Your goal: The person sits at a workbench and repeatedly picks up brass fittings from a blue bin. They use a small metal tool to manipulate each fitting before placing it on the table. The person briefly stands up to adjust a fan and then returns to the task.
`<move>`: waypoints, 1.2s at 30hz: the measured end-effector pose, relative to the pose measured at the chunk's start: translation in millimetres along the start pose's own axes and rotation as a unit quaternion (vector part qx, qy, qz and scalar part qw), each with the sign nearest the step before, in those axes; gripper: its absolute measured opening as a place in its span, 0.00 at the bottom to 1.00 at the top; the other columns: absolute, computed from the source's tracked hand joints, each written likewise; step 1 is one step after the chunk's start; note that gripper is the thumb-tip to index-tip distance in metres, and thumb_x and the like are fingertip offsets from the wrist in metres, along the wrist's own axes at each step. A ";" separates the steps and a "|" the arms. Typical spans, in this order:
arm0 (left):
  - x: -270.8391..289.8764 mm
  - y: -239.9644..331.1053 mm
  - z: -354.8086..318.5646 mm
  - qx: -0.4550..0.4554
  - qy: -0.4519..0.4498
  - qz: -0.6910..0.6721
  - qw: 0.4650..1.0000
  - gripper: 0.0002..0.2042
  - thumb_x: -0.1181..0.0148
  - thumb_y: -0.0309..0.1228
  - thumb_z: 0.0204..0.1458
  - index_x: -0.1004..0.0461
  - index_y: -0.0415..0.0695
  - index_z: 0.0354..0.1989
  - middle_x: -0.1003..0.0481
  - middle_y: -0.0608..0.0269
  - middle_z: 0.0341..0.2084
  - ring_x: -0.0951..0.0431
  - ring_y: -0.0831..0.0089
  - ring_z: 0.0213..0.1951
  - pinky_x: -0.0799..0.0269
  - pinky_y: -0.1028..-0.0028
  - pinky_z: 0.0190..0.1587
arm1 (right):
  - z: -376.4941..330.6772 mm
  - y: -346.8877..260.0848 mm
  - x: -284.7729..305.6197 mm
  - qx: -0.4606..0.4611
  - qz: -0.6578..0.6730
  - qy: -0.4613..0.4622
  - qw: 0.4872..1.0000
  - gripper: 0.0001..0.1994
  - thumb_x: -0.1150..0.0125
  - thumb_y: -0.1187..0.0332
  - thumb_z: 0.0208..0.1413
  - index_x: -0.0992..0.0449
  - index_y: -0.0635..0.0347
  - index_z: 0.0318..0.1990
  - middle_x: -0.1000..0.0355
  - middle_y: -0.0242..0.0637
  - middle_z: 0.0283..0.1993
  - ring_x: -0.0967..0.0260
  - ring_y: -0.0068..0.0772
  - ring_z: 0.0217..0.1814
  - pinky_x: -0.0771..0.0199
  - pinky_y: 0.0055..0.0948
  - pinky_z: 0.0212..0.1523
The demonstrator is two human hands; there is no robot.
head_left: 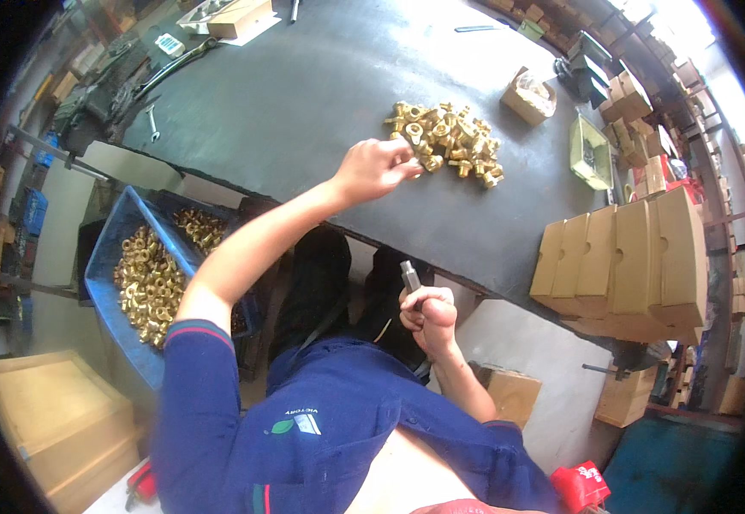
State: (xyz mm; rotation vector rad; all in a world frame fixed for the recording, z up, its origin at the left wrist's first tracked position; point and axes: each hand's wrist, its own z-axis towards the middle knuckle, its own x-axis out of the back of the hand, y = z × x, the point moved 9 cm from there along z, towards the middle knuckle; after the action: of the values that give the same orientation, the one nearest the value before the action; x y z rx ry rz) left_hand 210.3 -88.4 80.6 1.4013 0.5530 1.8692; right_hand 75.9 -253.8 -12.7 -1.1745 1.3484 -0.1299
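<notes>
On the dark workbench (295,103) lies a heap of brass fittings (458,137), shiny and branched, with threaded ends. My left hand (377,170) reaches over the bench to the heap's near left edge. Its fingers are curled together right against the fittings; what sits between the fingertips is hidden. Close to my body, past the bench's front edge, my right hand (431,319) is wrapped round a short steel rod (410,276). The rod has a stepped, narrower tip pointing up and a darker lower part, mostly covered by my fingers.
A blue crate (133,330) of brass parts stands left, below bench height. Cardboard boxes (621,257) line the right end. Behind the heap are a small carton (528,96) and a pale green tray (591,152). A spanner (153,124) lies at the left edge.
</notes>
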 end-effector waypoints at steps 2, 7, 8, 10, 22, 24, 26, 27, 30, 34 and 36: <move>-11.3 9.8 39.4 -0.082 0.045 0.062 0.994 0.13 0.41 0.43 0.44 0.27 0.45 0.23 0.27 0.54 0.19 0.26 0.61 0.21 0.31 0.67 0.26 | -5.4 0.3 6.7 0.004 0.018 0.019 1.000 0.11 0.56 0.78 0.37 0.26 0.73 0.24 0.37 0.38 0.20 0.52 0.17 0.14 0.53 0.17 0.13; -51.7 6.0 124.1 -0.040 -0.008 0.197 0.979 0.18 0.43 0.49 0.43 0.26 0.45 0.25 0.25 0.54 0.24 0.23 0.58 0.31 0.29 0.63 0.32 | -16.1 -0.8 14.8 0.010 0.013 0.036 0.999 0.10 0.56 0.77 0.39 0.27 0.73 0.24 0.39 0.36 0.19 0.52 0.17 0.14 0.53 0.17 0.14; -60.7 3.4 134.9 -0.026 -0.027 0.231 0.972 0.17 0.43 0.49 0.43 0.26 0.45 0.28 0.25 0.55 0.25 0.23 0.59 0.33 0.28 0.62 0.34 | -18.1 -3.6 15.7 0.016 -0.031 0.030 0.999 0.11 0.47 0.66 0.45 0.27 0.68 0.23 0.38 0.36 0.21 0.51 0.15 0.14 0.53 0.15 0.13; -79.1 -8.6 151.6 -0.033 -0.015 0.201 0.979 0.18 0.43 0.47 0.44 0.27 0.45 0.35 0.25 0.55 0.28 0.24 0.59 0.36 0.28 0.62 0.37 | -21.5 -5.9 28.2 0.037 -0.022 0.071 0.997 0.11 0.58 0.78 0.38 0.27 0.73 0.24 0.35 0.41 0.22 0.50 0.17 0.13 0.53 0.17 0.13; 107.8 -30.6 -93.1 0.114 0.002 -0.357 0.927 0.09 0.43 0.26 0.46 0.27 0.39 0.37 0.24 0.62 0.22 0.23 0.77 0.28 0.36 0.83 0.22 | -7.6 25.5 12.4 -0.047 -0.054 0.021 0.997 0.11 0.60 0.79 0.38 0.27 0.71 0.22 0.37 0.40 0.22 0.52 0.15 0.13 0.52 0.15 0.13; 169.2 -64.7 -174.0 0.236 0.148 -0.346 0.896 0.09 0.45 0.22 0.46 0.29 0.36 0.38 0.24 0.56 0.26 0.23 0.75 0.29 0.33 0.84 0.23 | -1.9 29.5 5.2 -0.059 -0.080 -0.011 0.995 0.09 0.55 0.74 0.42 0.28 0.70 0.23 0.38 0.38 0.22 0.52 0.15 0.14 0.53 0.14 0.13; 208.5 -112.5 -249.0 0.257 0.251 -0.271 0.893 0.09 0.47 0.20 0.45 0.29 0.36 0.37 0.26 0.59 0.24 0.24 0.76 0.30 0.31 0.82 0.26 | 3.5 30.8 -2.6 -0.060 -0.120 -0.039 0.990 0.12 0.45 0.64 0.47 0.28 0.67 0.25 0.39 0.35 0.22 0.51 0.14 0.14 0.54 0.13 0.13; 218.1 -133.0 -289.3 0.298 0.262 -0.209 0.894 0.09 0.48 0.20 0.45 0.29 0.36 0.37 0.26 0.60 0.25 0.24 0.77 0.29 0.30 0.81 0.28 | 6.9 31.3 -8.8 -0.063 -0.117 -0.034 0.991 0.09 0.50 0.69 0.47 0.28 0.67 0.24 0.39 0.36 0.22 0.51 0.14 0.14 0.54 0.13 0.13; 214.1 -186.2 -388.7 0.499 0.105 0.088 0.856 0.12 0.48 0.23 0.44 0.29 0.40 0.39 0.26 0.59 0.27 0.26 0.74 0.28 0.28 0.73 0.36 | 15.2 40.4 -18.1 -0.089 -0.144 -0.048 0.984 0.08 0.53 0.73 0.46 0.28 0.66 0.23 0.38 0.36 0.22 0.51 0.14 0.14 0.54 0.13 0.13; 170.8 -203.6 -405.3 0.472 -0.057 0.304 0.826 0.10 0.48 0.27 0.41 0.26 0.40 0.34 0.25 0.52 0.31 0.25 0.56 0.38 0.28 0.62 0.40 | 17.1 50.2 -35.2 -0.116 -0.120 -0.021 0.986 0.12 0.62 0.82 0.38 0.27 0.71 0.22 0.37 0.38 0.21 0.50 0.16 0.13 0.52 0.15 0.13; 165.6 -228.7 -419.2 0.543 -0.020 0.221 0.810 0.12 0.43 0.31 0.42 0.26 0.42 0.36 0.25 0.49 0.32 0.25 0.55 0.39 0.29 0.59 0.42 | 17.1 54.3 -47.3 -0.123 -0.118 -0.047 0.984 0.13 0.63 0.83 0.36 0.27 0.72 0.22 0.37 0.38 0.20 0.51 0.16 0.13 0.52 0.15 0.13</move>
State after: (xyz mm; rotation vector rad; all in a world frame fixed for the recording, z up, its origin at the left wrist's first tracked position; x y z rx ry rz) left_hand -143.3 219.5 -108.0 2.4497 1.5418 1.8930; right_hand 46.3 -186.8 -22.7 -1.5290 1.1623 -0.0785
